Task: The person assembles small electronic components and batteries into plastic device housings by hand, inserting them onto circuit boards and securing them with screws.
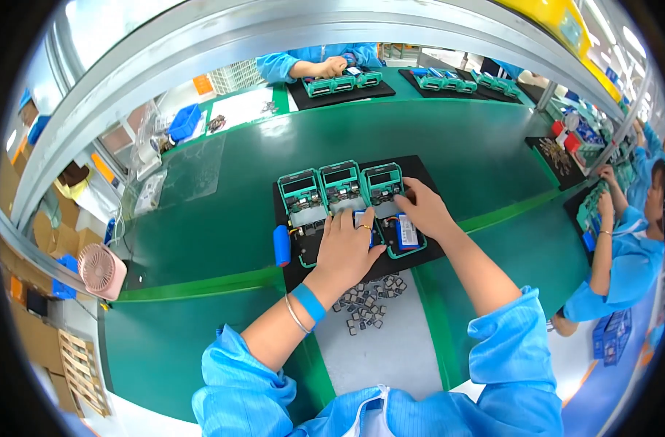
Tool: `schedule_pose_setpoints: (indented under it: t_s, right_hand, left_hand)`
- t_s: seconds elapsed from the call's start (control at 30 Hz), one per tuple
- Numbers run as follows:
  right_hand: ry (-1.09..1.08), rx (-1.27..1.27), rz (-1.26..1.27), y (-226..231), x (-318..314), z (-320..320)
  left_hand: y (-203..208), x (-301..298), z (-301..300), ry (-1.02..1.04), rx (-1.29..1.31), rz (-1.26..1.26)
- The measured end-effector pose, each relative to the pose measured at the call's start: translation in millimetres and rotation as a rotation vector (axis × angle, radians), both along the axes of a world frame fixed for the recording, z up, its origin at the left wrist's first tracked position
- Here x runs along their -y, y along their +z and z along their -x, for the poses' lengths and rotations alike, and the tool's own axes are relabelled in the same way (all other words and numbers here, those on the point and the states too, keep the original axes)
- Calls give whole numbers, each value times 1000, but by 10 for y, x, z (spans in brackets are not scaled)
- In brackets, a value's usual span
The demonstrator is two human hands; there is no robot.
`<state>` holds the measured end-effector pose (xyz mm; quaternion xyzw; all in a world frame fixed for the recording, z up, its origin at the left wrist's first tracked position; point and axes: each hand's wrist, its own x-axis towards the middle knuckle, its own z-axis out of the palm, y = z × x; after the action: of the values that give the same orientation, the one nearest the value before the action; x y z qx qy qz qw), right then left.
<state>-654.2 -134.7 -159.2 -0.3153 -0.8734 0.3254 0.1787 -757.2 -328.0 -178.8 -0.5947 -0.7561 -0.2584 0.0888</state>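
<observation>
Green housings (342, 183), left fingers (347, 221) spread in front, right fingers' (417, 192) hold unclear, small grey pieces (365, 299) nearby

centre of the frame: teal-green housings (343, 191) on a black mat (428, 253). the battery pack (408, 231) at right is blue with a white label; the cylinder (281, 245) at left is blue with a red end. below, small silver-and-dark pieces (366, 306) dot a grey strip (383, 357). the tabletop (289, 135) is deep green with brighter green bands (201, 285). lower frame: sky-blue sleeves (238, 375), blue wristband (307, 304), silver bangle (297, 314). left: a pink fan (101, 271).
</observation>
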Motion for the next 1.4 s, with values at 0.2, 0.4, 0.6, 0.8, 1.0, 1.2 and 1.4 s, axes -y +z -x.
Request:
schedule_pose_setpoints:
  t_s: [0.2,0.4,0.6,0.8,1.0,1.2,1.4]
  right_hand:
    - [38,152,-140,26,-294,68]
    - [-39,175,-229,63,-495,-113]
    - [-127,55,-311,-19,-698,-298]
    - [101,-428,-293,122,391,-530]
    - [562,-47,-182,-188,1161,-1035]
    - [477,-8,-178,-230,1330,-1051]
    - [497,-14,-197,-298,1262,-1055]
  left_hand:
    - [38,-101,-80,-1,34,4]
    - [170,-201,-189,0,118,65]
    - [19,-226,168,192,542,-289]
    - [-100,-90,329,82,177,-224]
    - [-96,-43,338,54,158,-111]
    - [18,77,289,82,63,95]
    - [1,102,399,-41,58,129]
